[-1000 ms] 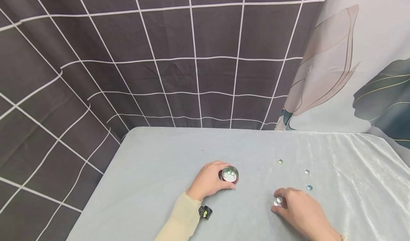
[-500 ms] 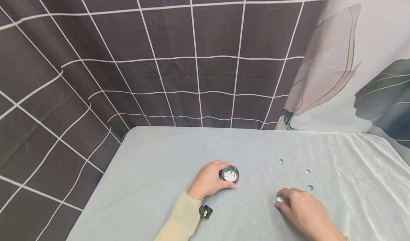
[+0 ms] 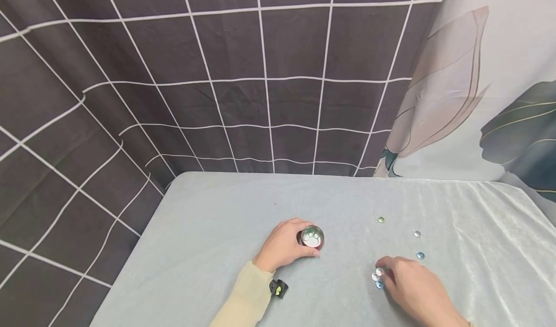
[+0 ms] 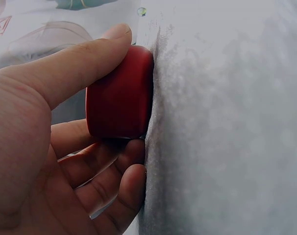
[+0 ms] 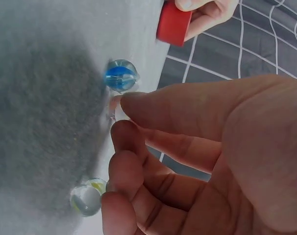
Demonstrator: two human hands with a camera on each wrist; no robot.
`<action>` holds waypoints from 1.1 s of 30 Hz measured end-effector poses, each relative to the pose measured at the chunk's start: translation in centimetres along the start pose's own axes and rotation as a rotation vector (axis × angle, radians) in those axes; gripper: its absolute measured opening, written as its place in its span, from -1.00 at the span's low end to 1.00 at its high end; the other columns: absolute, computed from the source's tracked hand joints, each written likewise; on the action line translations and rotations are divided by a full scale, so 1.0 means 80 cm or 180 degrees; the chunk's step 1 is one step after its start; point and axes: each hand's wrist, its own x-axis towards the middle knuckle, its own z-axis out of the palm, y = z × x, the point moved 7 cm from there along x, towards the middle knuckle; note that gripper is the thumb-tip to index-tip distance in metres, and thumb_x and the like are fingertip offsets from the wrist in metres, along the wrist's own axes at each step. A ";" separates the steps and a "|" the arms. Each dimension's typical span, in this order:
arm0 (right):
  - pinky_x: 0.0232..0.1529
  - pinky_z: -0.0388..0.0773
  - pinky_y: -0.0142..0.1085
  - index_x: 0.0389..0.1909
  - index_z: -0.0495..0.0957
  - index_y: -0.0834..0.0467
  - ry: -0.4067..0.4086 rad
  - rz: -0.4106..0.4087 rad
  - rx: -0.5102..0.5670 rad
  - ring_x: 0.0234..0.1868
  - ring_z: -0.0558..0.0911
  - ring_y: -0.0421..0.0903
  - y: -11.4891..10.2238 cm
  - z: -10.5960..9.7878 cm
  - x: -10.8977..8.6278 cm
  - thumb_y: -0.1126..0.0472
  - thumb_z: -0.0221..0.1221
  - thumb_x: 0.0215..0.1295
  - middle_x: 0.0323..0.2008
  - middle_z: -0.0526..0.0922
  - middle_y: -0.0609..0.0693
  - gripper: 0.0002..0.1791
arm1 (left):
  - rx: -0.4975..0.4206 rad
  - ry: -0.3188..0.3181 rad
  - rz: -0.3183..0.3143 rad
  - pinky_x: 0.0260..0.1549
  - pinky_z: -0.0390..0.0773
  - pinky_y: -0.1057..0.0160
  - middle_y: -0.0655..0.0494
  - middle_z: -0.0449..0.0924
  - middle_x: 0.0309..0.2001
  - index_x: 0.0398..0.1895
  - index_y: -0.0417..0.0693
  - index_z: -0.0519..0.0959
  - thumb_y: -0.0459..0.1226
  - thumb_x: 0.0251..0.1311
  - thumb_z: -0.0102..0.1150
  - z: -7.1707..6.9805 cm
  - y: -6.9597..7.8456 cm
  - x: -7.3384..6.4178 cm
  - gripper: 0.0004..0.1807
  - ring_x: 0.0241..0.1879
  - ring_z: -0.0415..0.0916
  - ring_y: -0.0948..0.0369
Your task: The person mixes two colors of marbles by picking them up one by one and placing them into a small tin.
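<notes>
My left hand [image 3: 284,244] grips a small round red container [image 4: 120,93] around its side, its base at the cloth. Several glass marbles [image 3: 311,235] show inside the container. At the right, the thumb and curled forefinger of my right hand [image 3: 412,281] pinch a clear marble [image 5: 120,110] low over the cloth. A second clear marble [image 3: 375,277] and a blue marble [image 5: 121,76] lie right at the fingertips. In the right wrist view, a marble with a yellow swirl [image 5: 88,197] sits beside the lower fingers.
Farther back on the pale cloth-covered table [image 3: 208,230] lie a green marble [image 3: 381,219], a clear one and another blue marble [image 3: 420,255]. A dark grid-patterned curtain [image 3: 234,100] and a leaf-print curtain [image 3: 460,95] hang behind the table.
My right thumb has drawn back toward the forefinger, uncovering a clear marble and the blue marble beside it. The left hand and the red container have stayed in place.
</notes>
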 end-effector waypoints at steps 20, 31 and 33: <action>-0.47 0.46 -0.15 -0.19 0.70 0.12 -0.0043 0.0088 0.0019 -0.52 0.43 -0.17 0.004 0.009 0.005 0.28 0.39 0.09 -0.55 0.53 -0.16 -0.77 | -0.0046 0.0001 0.0010 0.18 0.46 0.23 0.25 0.64 0.09 0.13 0.10 0.67 0.02 -0.08 0.59 0.002 -0.004 0.001 -0.37 0.12 0.54 0.23; -0.46 0.45 -0.14 -0.22 0.69 0.10 -0.0051 0.0063 0.0040 -0.50 0.43 -0.17 0.002 0.007 0.005 0.27 0.40 0.10 -0.55 0.52 -0.17 -0.80 | -0.0013 0.0006 0.0022 0.17 0.47 0.23 0.24 0.64 0.08 0.12 0.10 0.67 0.01 -0.08 0.59 0.001 -0.002 0.000 -0.38 0.11 0.55 0.24; -0.45 0.46 -0.13 -0.22 0.69 0.10 -0.0061 0.0061 0.0034 -0.50 0.43 -0.17 0.002 0.007 0.005 0.27 0.39 0.10 -0.54 0.54 -0.17 -0.80 | -0.0008 0.0008 0.0022 0.17 0.47 0.23 0.24 0.64 0.08 0.12 0.10 0.67 0.02 -0.08 0.59 0.001 -0.002 0.000 -0.38 0.11 0.55 0.24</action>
